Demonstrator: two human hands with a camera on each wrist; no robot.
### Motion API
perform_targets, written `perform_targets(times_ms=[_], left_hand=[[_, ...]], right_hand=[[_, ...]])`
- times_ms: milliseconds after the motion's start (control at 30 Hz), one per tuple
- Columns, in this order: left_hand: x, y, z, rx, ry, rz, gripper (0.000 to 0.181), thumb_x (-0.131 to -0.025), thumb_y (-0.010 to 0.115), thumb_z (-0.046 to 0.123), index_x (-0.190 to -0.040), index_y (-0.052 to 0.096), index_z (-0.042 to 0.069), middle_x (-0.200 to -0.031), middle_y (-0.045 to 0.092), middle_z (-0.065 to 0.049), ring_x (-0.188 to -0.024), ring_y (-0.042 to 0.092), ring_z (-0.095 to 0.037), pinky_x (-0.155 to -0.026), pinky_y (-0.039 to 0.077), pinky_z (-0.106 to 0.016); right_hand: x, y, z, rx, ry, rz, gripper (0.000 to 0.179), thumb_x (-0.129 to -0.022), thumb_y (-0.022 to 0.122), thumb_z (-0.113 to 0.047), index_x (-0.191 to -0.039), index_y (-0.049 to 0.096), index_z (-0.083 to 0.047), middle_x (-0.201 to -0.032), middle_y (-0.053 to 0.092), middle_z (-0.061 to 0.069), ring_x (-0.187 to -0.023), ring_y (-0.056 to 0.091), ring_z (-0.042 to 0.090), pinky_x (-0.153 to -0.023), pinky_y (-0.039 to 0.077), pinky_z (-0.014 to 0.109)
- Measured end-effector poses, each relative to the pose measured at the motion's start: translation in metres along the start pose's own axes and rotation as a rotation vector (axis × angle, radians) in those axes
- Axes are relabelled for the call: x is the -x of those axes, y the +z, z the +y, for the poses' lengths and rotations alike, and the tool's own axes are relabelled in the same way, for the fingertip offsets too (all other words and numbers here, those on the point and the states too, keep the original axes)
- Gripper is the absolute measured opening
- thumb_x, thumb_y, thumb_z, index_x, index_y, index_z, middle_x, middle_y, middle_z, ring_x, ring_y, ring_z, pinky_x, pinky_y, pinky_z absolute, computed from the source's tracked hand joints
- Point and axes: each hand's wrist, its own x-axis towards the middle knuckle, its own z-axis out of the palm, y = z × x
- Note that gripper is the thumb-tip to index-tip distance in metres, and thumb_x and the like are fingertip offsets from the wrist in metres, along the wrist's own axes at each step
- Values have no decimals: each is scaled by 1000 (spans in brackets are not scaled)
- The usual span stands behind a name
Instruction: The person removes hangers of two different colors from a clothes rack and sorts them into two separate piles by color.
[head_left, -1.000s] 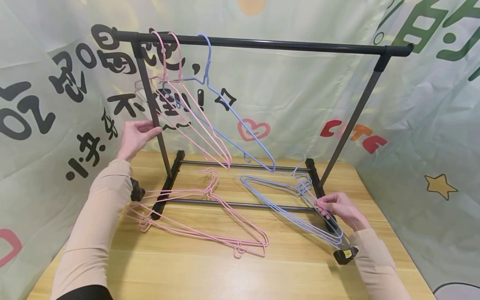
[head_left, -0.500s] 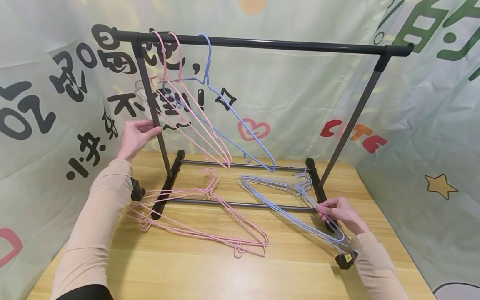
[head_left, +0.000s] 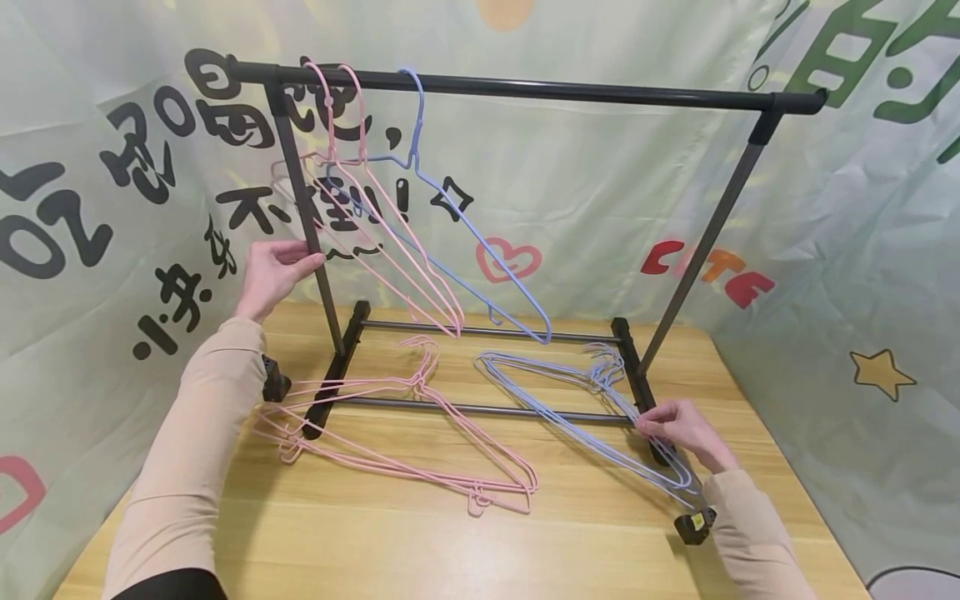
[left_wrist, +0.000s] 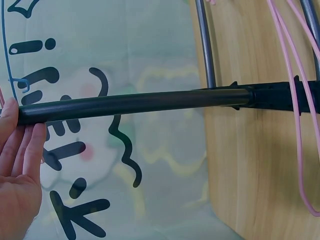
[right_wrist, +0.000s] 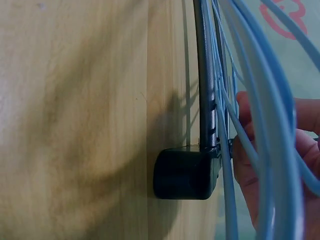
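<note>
A black clothes rack (head_left: 525, 87) stands on the table. My left hand (head_left: 273, 271) holds its left upright post (head_left: 318, 283) between thumb and fingers, which the left wrist view shows at the post's end of that frame. On the right, my right hand (head_left: 686, 427) pinches the arm of a blue hanger at a stack of blue hangers (head_left: 555, 419); the wires partly hide its fingers in the right wrist view. Two pink hangers (head_left: 397, 233) and one blue hanger (head_left: 480, 225) hang on the top bar's left part. Several pink hangers (head_left: 465, 417) lie in front of the rack.
The wooden table (head_left: 420, 550) runs under the rack. The rack's lower bars (head_left: 480, 410) pass beneath the loose hangers. A printed curtain (head_left: 585, 192) closes off the back and sides. A small black device (head_left: 695, 526) is at the right wrist.
The uppermost blue hanger's hook end has sunk down onto the stack at the right. My right hand has shifted slightly down and right; the left hand stays on the post.
</note>
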Motion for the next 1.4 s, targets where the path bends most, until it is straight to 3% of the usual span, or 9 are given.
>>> perform_targets(times_ms=[100,333,567,767,867,1033,1200,1400], left_hand=[[0,0,0,2,3,1,46,-90,78,24,-121,68,-9,-83,70,22,-72,63,16,-72,51,-5],[0,0,1,1,-13,-7,45,-91,77,22,-122,67,-8,-81,67,26,-72,63,17,-73,50,-5],[0,0,1,-23,-14,-7,46,-91,77,24,-123,67,-7,-86,70,21,-72,62,17,-73,50,-5],[1,0,2,-37,-12,-4,45,-91,76,25,-123,68,-7,-87,70,20,-73,62,17,-74,49,-5],[1,0,2,-33,-7,-2,45,-91,76,24,-122,68,-7,-86,70,21,-73,62,17,-73,49,-5],[2,0,1,-8,-1,0,45,-91,77,23,-121,67,-9,-83,69,24,-72,63,17,-72,50,-5],[3,0,1,13,-6,5,45,-90,77,21,-122,67,-9,-82,69,25,-72,63,16,-72,51,-5],[2,1,3,39,-6,-14,49,-90,77,25,-122,66,-10,-90,74,17,-73,64,15,-73,52,-6]], right_hand=[[0,0,1,34,-8,12,30,-94,70,-10,-109,69,15,-90,76,9,-68,59,1,-60,49,23],[0,0,-1,-22,-34,-4,32,-94,69,-10,-110,67,17,-70,64,-5,-55,50,3,-53,46,24],[0,-15,-28,-6,-68,-2,40,-97,66,-14,-122,62,16,-78,68,-4,-61,57,6,-59,53,27],[-6,-33,-85,82,-159,-5,41,-99,63,-14,-128,59,15,-95,75,11,-72,65,7,-71,58,27],[-9,-41,-125,124,-231,8,39,-99,63,-14,-128,61,13,-105,74,21,-76,67,5,-74,58,24],[-15,-46,-195,158,-332,-10,40,-101,62,-19,-133,61,5,-116,72,22,-86,71,2,-85,57,22],[-27,-36,-248,10,-407,-95,38,-102,61,-21,-131,63,4,-110,75,13,-91,75,12,-90,59,26],[-39,-15,-285,-186,-446,-216,34,-101,61,-15,-126,64,7,-94,75,3,-85,74,17,-84,61,31]])
